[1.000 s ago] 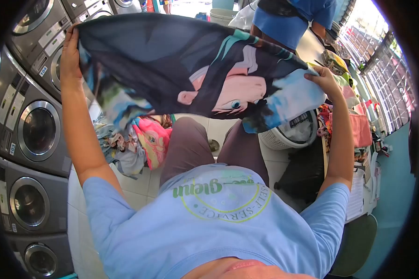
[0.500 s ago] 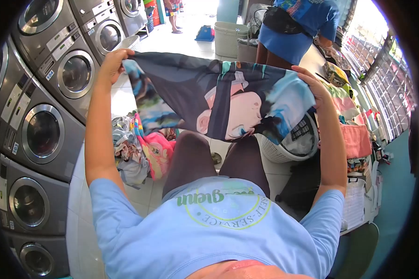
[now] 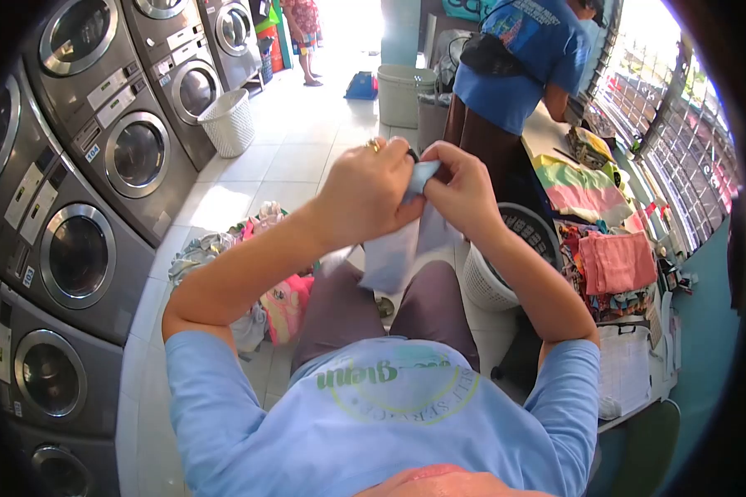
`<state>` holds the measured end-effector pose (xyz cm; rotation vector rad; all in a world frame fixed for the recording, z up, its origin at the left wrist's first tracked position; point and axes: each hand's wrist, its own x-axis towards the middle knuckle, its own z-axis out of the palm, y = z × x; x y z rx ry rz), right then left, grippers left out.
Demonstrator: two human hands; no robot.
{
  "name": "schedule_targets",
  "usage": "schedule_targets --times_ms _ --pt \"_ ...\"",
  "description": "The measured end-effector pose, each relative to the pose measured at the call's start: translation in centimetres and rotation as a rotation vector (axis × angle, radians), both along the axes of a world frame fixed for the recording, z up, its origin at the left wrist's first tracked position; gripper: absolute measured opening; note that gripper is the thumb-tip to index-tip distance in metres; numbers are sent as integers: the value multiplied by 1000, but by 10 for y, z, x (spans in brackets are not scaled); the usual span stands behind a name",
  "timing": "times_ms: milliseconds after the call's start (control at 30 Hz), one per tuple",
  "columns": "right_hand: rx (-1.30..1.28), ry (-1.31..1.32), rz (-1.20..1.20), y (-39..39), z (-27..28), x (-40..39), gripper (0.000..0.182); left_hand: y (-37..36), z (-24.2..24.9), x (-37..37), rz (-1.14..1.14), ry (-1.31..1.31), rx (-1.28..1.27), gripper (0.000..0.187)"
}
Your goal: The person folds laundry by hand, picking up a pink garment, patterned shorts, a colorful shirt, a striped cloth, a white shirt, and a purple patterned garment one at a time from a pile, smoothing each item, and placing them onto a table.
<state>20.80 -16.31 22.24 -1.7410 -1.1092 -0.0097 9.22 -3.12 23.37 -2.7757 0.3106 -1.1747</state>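
A garment [image 3: 387, 257] hangs in front of my thighs, gathered into a narrow, pale bundle with a little dark cloth near the fingers. My left hand [image 3: 377, 186] is closed around its top edge. Close beside it, my right hand [image 3: 462, 189] pinches the same cloth between thumb and fingers. The garment's lower end is blurred, and most of its print is hidden. A heap of clothes [image 3: 286, 308] with a bright pink piece lies on the floor to the left of my legs. Right of my knees stands a white laundry basket [image 3: 482, 280].
Stacked dryers [image 3: 79, 257] line the left wall, with a white basket [image 3: 228, 124] before them. A person in a blue shirt [image 3: 518, 62] stands at the right-hand table, which holds folded clothes [image 3: 615, 263]. Farther back are a pale bin [image 3: 399, 98] and another person [image 3: 304, 33].
My hands have come together from far apart. The garment, spread wide with its cartoon print showing, is now gathered and hangs narrow. The person in blue stands more upright.
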Motion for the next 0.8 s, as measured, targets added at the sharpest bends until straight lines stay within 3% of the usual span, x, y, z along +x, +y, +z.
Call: schedule_targets --times_ms 100,233,333,433,533,567,633,700,733,767,800 --pt "-8 -242 -126 0 -3 2 18 -10 -1 -5 -17 -27 4 41" --pt "179 -269 11 5 -20 14 13 -11 -8 -1 15 36 -4 31" --pt "63 497 213 -2 -22 16 18 -8 -6 1 -12 109 -128 23" --pt "107 533 377 -7 -27 6 22 6 8 -3 -77 110 -257 20" --pt "-261 0 563 -26 -43 -3 27 28 29 -8 -112 -54 -376 21" --pt "-798 -169 500 -35 -31 -8 32 39 35 -11 -106 -154 -422 21" --pt "-530 -626 772 -44 -71 1 36 75 51 -20 -82 -317 -491 19" --pt "-423 -987 423 -49 -53 9 24 97 63 -36 -46 -408 -535 16" --pt "-350 -1175 208 -50 -40 13 18 115 63 -41 -94 -382 -691 16" --pt "-610 -1285 49 -54 -7 15 12 136 61 -45 -140 -354 -851 16" --pt "-585 -1297 -152 -55 -6 41 6 147 58 -49 -185 -326 -1012 16"
